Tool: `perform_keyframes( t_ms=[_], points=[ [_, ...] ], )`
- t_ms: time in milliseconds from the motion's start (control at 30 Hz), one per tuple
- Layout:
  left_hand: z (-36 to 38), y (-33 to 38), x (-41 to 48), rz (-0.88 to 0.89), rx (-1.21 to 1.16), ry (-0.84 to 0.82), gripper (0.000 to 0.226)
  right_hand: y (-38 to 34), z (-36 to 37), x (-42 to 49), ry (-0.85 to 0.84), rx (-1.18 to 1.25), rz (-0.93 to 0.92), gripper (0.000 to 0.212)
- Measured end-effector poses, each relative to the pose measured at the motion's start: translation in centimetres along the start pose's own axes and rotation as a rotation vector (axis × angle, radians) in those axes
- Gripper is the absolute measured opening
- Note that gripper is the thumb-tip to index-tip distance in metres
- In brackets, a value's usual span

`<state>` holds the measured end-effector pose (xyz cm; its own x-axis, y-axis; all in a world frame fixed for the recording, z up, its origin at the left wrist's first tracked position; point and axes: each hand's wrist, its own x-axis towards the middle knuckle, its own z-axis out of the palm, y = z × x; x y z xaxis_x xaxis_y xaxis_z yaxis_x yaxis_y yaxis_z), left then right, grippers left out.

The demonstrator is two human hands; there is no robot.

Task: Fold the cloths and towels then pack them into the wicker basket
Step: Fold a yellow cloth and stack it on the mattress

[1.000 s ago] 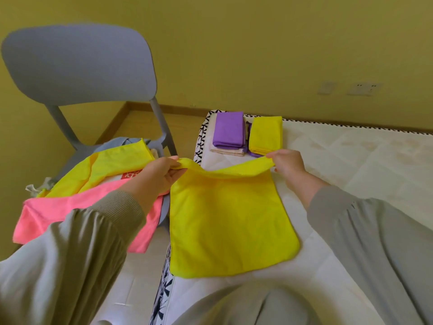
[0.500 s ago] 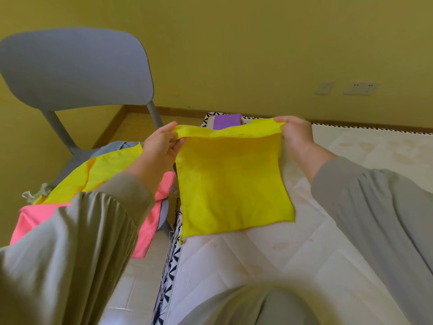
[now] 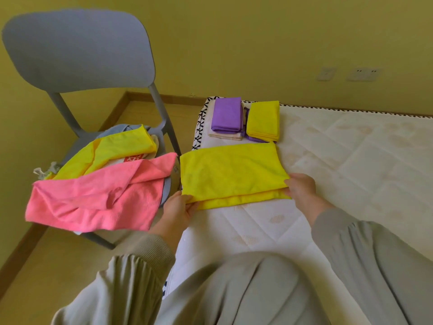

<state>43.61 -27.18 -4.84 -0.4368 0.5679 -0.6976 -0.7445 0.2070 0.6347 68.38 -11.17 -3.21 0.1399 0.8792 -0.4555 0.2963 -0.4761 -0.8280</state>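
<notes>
**Two hands (image 3: 179,207) (image 3: 301,191) holding a folded yellow cloth (image 3: 232,170) on the mattress (image 3: 351,160)**

I am looking down through the head camera. The yellow cloth is lying flat on the white mattress, close to its left edge. It is folded over once, and a thin strip of the bottom layer is showing along the near side.

The left hand is pinching the near left corner, with the thumb on top and the fingers tucked under. The right hand is gripping the near right corner, with its fingers curled round the edge.

Farther back on the mattress, two small piles are sitting side by side. A folded purple cloth (image 3: 226,114) is lying on a cream cloth (image 3: 226,136). Just beside it, a folded yellow square (image 3: 263,120) is lying on more purple.

To the left, a grey chair (image 3: 77,48) is standing next to the mattress. A pink cloth (image 3: 98,193) is spreading over its seat and hanging off the front. Another yellow cloth (image 3: 117,151) is lying loose behind the pink one.
</notes>
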Motion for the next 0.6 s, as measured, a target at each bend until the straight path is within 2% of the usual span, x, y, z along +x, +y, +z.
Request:
perform_keyframes(
  t_ms=[133, 167, 233, 333, 400, 500, 600],
  points=[
    [-0.3, -0.3, 0.0, 0.042, 0.041, 0.072, 0.015, 1.5, -0.1, -0.1, -0.002, -0.038, 0.004, 0.013],
    [-0.2, -0.3, -0.1, 0.061, 0.069, 0.073, 0.020, 1.4, 0.0, 0.0, 0.013, -0.048, -0.014, 0.009],
    [0.1, -0.3, -0.1, 0.109, 0.083, 0.099, 0.039, 0.9, 0.2, 0.0, 0.068, -0.059, -0.059, 0.023],
    [0.2, 0.0, -0.1, 0.181, 0.147, 0.153, 0.041, 0.6, 0.3, -0.5, 0.146, -0.066, -0.106, 0.025],
    [-0.3, -0.1, 0.1, 0.206, 0.295, 0.163, 0.037, 1.2, -0.1, -0.8, 0.144, -0.177, -0.107, 0.016],
    [-1.0, -0.4, -0.6, 0.180, 0.485, 0.139, 0.051, 2.4, -0.9, -1.1, 0.101, -0.453, -0.099, 0.016],
    [-1.2, 0.0, -0.7, 0.252, 0.646, 0.131, 0.047, 3.1, -1.1, -1.3, 0.166, -0.407, -0.182, 0.014]
  ],
)
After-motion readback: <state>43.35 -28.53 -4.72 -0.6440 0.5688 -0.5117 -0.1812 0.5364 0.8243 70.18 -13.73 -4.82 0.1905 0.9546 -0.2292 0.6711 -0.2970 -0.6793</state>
